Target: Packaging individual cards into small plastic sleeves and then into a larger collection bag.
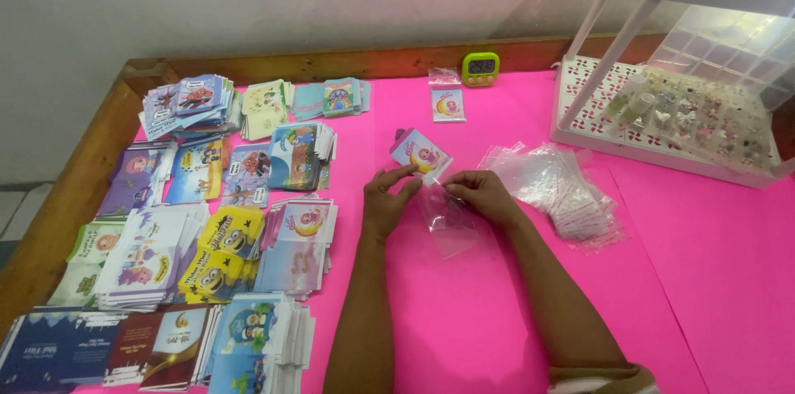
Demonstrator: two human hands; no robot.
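Observation:
My left hand [387,198] pinches a small pink card [421,154] with a cartoon picture, holding it tilted above the pink table [464,311]. Just right of it, my right hand [484,193] grips the top edge of a small clear plastic bag [450,224] that hangs down onto the table. The card's lower corner sits at the bag's mouth, between the two hands. Both forearms reach in from the bottom edge of the view.
Many stacks of colourful cartoon cards [224,245] cover the table's left half. A heap of clear bags [556,187] lies to the right. One bagged card [448,102] and a green digital timer [480,67] sit at the back. A white plastic rack [662,104] holds small items.

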